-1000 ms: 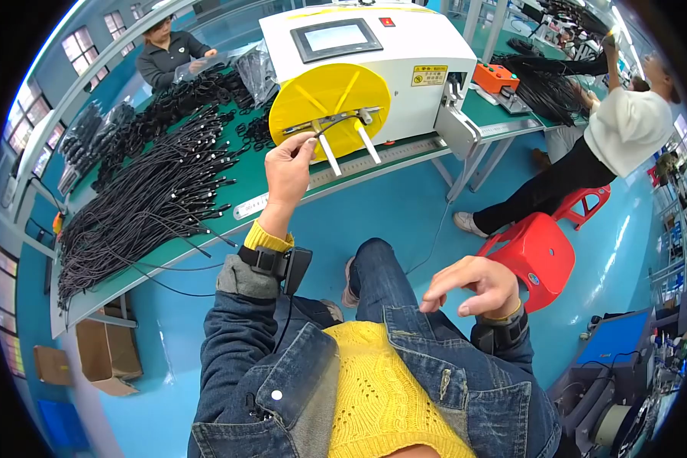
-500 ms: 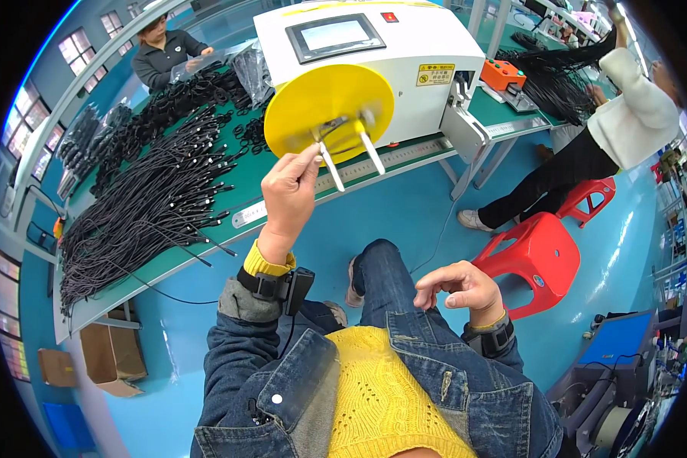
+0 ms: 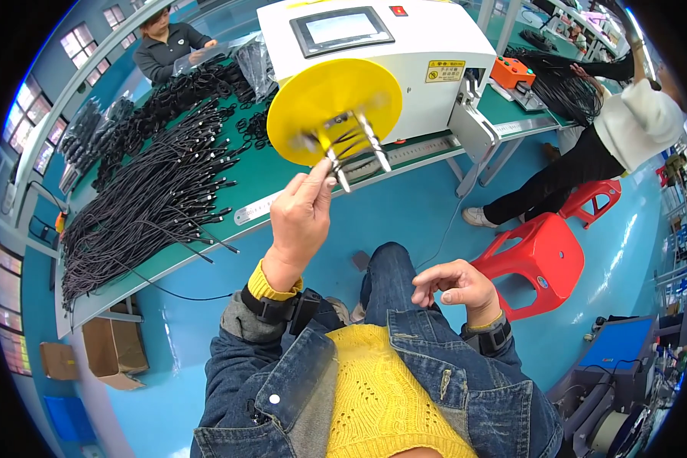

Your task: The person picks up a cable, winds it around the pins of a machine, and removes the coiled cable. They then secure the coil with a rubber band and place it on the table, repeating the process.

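Our left hand (image 3: 301, 221) pinches the black cable (image 3: 353, 139) narrowly between thumb and fingertips, close by two metal rods (image 3: 382, 159). The cable lies at about that hand's one o'clock, probably looped round both rods, though blur hides its exact path. Behind them, towards twelve, stands a yellow disc (image 3: 336, 84). At four, our empty right hand (image 3: 458, 288) hangs half-curled, thumb apart from fingers.

Seen from the chest (image 3: 389, 389), the left hand (image 3: 299, 221) is raised toward eleven o'clock, its thumb (image 3: 324, 197) and forefinger (image 3: 317, 177) brought near together in a pinch. The right hand (image 3: 462, 290) is closer to the body, toward one o'clock, its fingers (image 3: 433, 278) loosely curved.
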A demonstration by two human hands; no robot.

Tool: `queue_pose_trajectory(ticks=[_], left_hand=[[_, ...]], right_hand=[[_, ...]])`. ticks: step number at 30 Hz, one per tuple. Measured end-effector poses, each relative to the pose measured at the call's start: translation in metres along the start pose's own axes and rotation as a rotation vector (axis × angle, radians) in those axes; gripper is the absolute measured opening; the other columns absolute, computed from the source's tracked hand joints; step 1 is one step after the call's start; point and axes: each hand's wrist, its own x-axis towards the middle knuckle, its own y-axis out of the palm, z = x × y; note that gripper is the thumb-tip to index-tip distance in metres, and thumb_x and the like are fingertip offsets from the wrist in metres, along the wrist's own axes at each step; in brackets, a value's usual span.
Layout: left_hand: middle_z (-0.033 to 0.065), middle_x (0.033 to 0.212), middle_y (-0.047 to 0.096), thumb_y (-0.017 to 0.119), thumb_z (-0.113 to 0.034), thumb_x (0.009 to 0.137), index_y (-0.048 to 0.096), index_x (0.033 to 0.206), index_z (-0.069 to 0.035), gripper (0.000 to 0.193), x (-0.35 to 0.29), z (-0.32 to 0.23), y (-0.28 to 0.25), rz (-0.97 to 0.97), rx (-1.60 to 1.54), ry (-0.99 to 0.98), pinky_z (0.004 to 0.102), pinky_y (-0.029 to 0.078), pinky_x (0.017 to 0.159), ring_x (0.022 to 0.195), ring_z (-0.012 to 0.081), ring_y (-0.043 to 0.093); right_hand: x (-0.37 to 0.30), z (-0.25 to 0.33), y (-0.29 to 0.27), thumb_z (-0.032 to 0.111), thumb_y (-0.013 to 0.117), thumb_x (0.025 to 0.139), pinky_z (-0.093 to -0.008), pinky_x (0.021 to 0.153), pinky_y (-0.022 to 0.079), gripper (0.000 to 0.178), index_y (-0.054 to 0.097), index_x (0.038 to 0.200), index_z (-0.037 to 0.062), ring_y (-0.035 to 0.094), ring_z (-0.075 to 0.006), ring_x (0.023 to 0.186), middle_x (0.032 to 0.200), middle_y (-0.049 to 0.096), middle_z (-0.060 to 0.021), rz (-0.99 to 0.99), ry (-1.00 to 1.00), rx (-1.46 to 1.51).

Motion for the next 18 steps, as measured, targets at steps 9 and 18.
queue_pose_trajectory(ticks=[9, 18], left_hand=[[0.0111, 0.072, 0.052, 0.058, -0.006, 0.08, 0.054, 0.11, 0.001, 0.032, 0.009, -0.01, 0.011, 0.032, 0.027, 0.085, 0.0328, 0.043, 0.052, 0.057, 0.0254, 0.053], [0.0126, 0.088, 0.053, 0.059, -0.013, 0.08, 0.057, 0.105, 0.002, 0.03, 0.023, -0.04, 0.012, 0.054, 0.342, 0.189, 0.0324, 0.046, 0.054, 0.067, 0.0254, 0.056]], right_hand=[[0.022, 0.024, -0.006, 0.006, 0.061, 0.076, -0.0265, 0.067, 0.049, 0.034, 0.055, 0.107, -0.0039, 0.061, -0.0168, 0.076, 0.088, 0.063, -0.0139, -0.281, 0.03, -0.199], [0.113, 0.04, 0.008, 0.012, 0.06, 0.079, -0.0256, 0.052, 0.043, 0.022, 0.054, 0.095, -0.0031, 0.054, -0.011, 0.058, 0.072, 0.061, -0.0085, -0.694, -0.399, -1.245]])
